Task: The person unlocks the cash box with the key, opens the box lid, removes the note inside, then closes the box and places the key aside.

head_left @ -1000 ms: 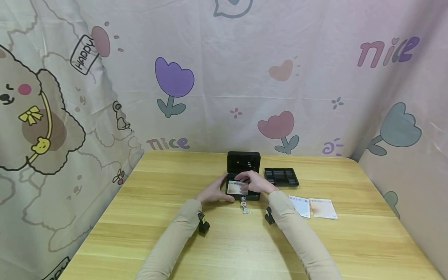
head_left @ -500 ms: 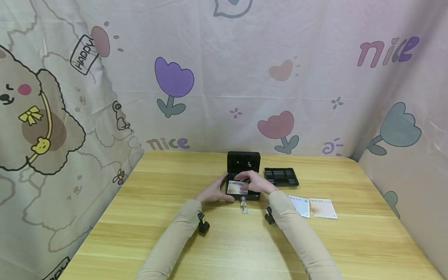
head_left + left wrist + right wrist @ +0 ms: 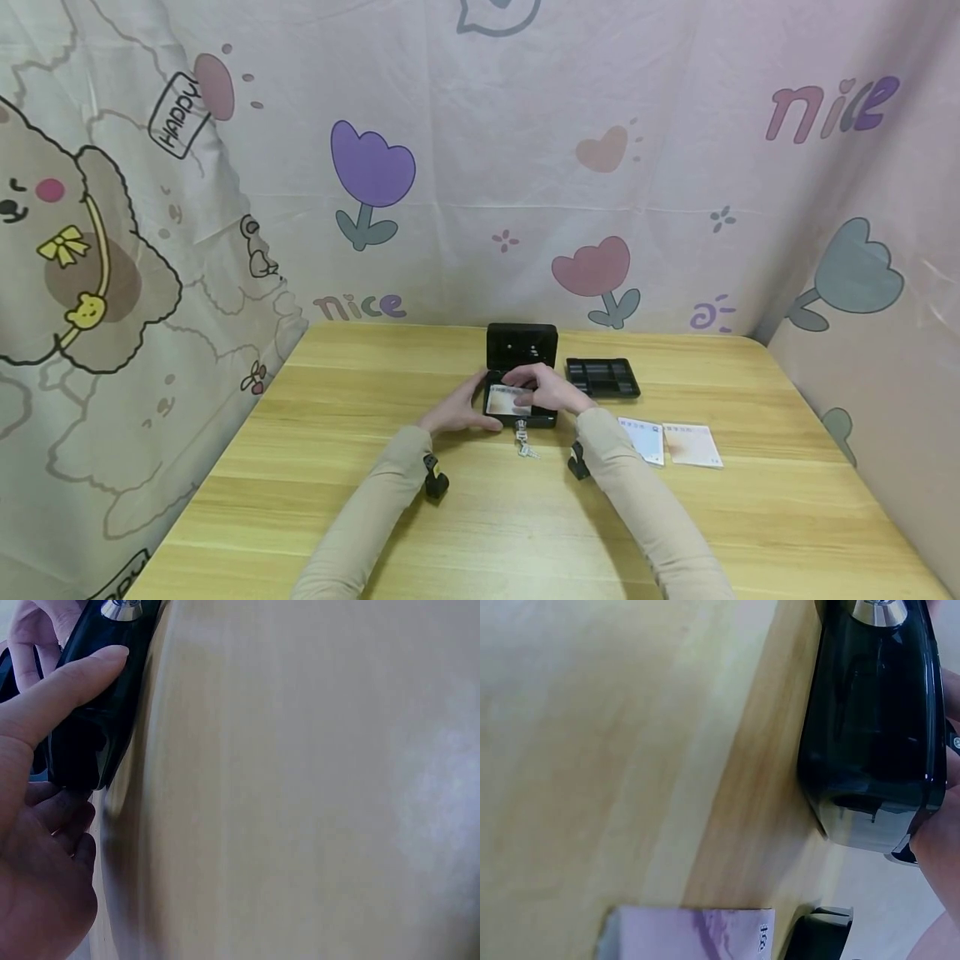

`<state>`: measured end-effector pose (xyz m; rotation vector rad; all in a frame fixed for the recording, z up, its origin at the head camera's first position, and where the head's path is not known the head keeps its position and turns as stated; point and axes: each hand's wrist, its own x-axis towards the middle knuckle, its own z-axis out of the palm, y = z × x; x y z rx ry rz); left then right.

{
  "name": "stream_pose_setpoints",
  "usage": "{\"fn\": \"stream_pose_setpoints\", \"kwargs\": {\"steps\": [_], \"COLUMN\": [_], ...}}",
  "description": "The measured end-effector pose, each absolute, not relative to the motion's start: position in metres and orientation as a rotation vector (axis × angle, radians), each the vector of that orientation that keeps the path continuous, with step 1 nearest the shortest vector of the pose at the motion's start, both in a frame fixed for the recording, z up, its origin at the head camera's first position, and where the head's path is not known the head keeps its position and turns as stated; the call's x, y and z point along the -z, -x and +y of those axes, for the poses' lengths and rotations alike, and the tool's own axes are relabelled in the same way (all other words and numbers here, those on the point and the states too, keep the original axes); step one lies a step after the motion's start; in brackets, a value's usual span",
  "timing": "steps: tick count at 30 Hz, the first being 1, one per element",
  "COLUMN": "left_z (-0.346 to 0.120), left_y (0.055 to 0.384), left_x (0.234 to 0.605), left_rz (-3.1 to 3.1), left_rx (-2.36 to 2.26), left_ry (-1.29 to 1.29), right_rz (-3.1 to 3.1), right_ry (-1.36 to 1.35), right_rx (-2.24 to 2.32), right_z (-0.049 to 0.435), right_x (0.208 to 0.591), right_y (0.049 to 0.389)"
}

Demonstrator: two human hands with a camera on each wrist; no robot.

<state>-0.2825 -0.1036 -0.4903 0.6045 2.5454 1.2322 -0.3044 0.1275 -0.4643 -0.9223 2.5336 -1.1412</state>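
A small black cash box [image 3: 543,423] stands with its lid [image 3: 522,342] raised. My left hand [image 3: 452,412] grips its left front corner; in the left wrist view the thumb [image 3: 82,675] lies along the front face and the fingers curl by the side. My right hand [image 3: 553,390] reaches into the box from the right with bent fingers. Its fingertips are at a pale printed sheet of note paper [image 3: 504,402] inside; whether they pinch it or only touch it is not clear. Keys [image 3: 524,442] hang at the front lock.
A black compartment tray [image 3: 602,379] lies right of the box. Two pale printed paper stacks, a bluish one [image 3: 643,442] and a pinkish one [image 3: 692,445], lie side by side near the right forearm. A patterned curtain [image 3: 480,167] hangs behind the wooden table [image 3: 495,525].
Both hands keep nearly the same place at the box. The head view has shifted very slightly; the papers and tray have not moved.
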Motion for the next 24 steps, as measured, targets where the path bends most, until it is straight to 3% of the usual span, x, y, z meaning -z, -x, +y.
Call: {"fn": "stream_pose_setpoints", "kwargs": {"steps": [24], "left_z": [-0.1040], "left_y": [0.2826], "left_x": [0.4886], "left_rz": [2.544], "left_rx": [-1.203], "left_ry": [-0.587], "right_rz": [2.489], "right_ry": [0.895], "right_rx": [1.257], "right_z": [0.1290], "right_x": [0.4660], "right_y": [0.3056]}}
